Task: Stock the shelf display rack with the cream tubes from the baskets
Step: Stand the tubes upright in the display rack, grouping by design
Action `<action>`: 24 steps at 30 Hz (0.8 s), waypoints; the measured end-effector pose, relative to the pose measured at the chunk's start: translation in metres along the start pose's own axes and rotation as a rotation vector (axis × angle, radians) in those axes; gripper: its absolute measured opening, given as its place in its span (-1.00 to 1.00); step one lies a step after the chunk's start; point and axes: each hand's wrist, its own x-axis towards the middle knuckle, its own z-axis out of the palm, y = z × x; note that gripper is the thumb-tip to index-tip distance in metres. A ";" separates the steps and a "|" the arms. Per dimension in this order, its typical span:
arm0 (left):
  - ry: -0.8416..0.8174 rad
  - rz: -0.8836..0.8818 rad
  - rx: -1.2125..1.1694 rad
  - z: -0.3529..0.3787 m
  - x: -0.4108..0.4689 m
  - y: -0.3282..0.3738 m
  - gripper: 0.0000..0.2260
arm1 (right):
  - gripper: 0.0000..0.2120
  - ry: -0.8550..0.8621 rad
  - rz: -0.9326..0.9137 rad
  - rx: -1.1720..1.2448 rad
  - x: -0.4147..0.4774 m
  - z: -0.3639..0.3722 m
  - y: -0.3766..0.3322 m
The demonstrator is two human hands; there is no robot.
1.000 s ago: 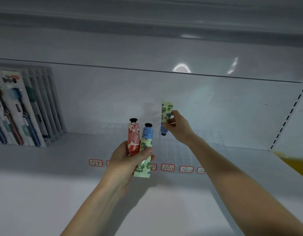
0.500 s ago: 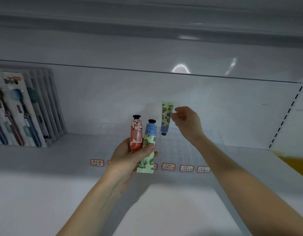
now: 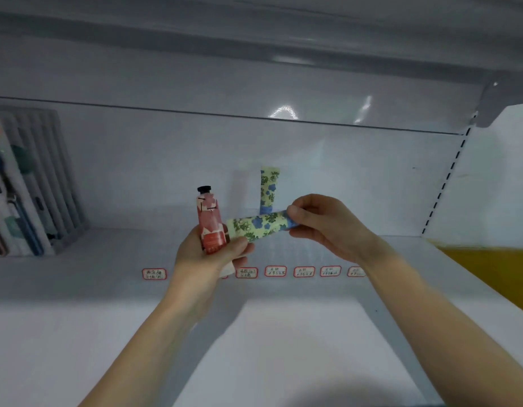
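Shelf (image 3: 63,289) white, lit from above. Left hand (image 3: 204,259) curled round red cream tube (image 3: 210,221), upright, black cap on top. Right hand (image 3: 327,227) pinches blue-cap end of floral cream tube (image 3: 255,227); tube lies near level, crimped end against left thumb. Second floral tube (image 3: 269,189) stands cap-down in clear display rack (image 3: 283,254) at shelf back, foot hidden behind held tube. Price labels (image 3: 275,271) along rack front, one partly covered by left hand. Toothbrush packs (image 3: 16,198) far left. Yellow object (image 3: 489,271) far right, blurred.
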 end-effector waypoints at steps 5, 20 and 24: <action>0.008 0.056 0.101 -0.001 0.006 0.003 -0.80 | -0.72 -0.188 0.106 -0.613 -0.021 0.000 0.005; 0.058 -0.163 0.207 0.021 0.017 -0.001 -0.74 | -0.85 0.396 -0.177 -0.311 0.062 -0.039 0.024; 0.097 -0.097 0.251 0.022 0.021 -0.001 -0.71 | -0.77 0.304 -0.196 -0.330 0.090 -0.038 0.024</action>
